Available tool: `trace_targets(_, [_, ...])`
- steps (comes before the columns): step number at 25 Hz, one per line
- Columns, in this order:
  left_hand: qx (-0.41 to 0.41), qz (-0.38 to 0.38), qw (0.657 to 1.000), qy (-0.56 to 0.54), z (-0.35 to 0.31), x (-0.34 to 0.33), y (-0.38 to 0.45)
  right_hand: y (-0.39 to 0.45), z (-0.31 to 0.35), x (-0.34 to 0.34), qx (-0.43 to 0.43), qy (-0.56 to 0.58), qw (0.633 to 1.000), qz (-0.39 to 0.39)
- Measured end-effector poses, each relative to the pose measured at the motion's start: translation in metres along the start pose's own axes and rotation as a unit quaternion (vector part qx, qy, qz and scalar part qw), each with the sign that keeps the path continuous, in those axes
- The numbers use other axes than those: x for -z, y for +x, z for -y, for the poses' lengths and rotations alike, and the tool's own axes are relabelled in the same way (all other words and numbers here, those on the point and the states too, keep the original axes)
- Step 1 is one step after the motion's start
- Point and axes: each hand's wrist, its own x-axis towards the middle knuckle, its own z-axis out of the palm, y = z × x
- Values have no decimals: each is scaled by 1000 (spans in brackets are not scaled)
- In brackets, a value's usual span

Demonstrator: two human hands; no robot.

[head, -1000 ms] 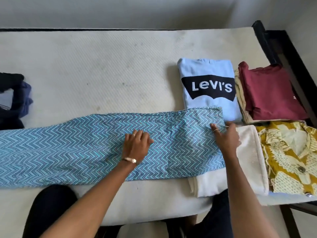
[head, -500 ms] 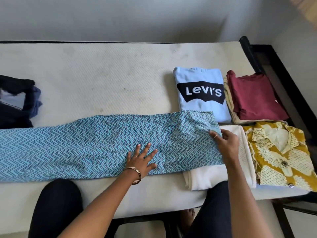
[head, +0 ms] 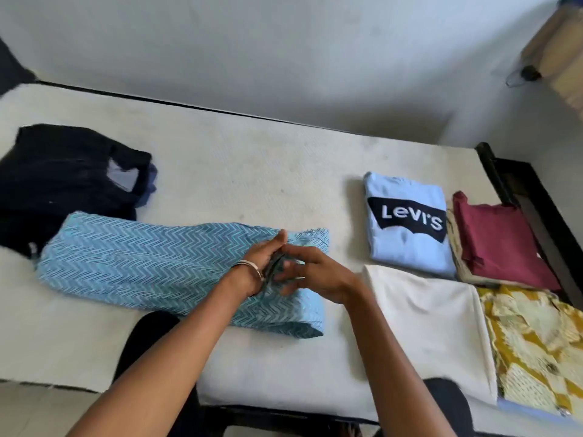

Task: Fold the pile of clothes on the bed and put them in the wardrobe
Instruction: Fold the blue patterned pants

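A blue zigzag-patterned garment (head: 138, 263) lies doubled over on the mattress (head: 252, 171), its fold at the right near end. My left hand (head: 263, 263) rests on its right part with straight fingers pointing away from me. My right hand (head: 315, 274) meets it from the right, fingers spread and blurred, touching the cloth. A dark ridge of the fabric bunches up between the two hands. A dark unfolded pile of clothes (head: 63, 184) sits at the far left, touching the garment's left end.
Folded clothes lie to the right: a light blue Levi's shirt (head: 407, 222), a maroon top (head: 501, 241), a white piece (head: 429, 323) and a yellow printed shirt (head: 536, 345). The black bed frame (head: 536, 197) borders them. A wall runs behind the bed.
The long blue garment has been folded in half and is now much shorter. Both hands have come together over its right part. The view has swung left, showing more of the dark pile.
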Motion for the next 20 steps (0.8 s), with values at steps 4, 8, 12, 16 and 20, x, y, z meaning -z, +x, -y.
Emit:
trace_targets(4, [-54,-170,979,94,-18,79,-22,29,-9,-20,-12,53,976,-210])
trace_targets(8, [-153,-210,957,132,-72,151,-44,55,-47,-35,-111,4,954,-278])
trace_targets(12, [-206,-285,915,200,-121,255,-53,86,-76,-61,-157,-21,957,-245])
trace_targets(16, [-91,-303,890,327,-98,357,-46,113,-101,-95,-138,-148,951,-234])
trace_targets(20, [19,-368,815,447,-36,407,-15,117,-117,-121,-100,-429,884,-156])
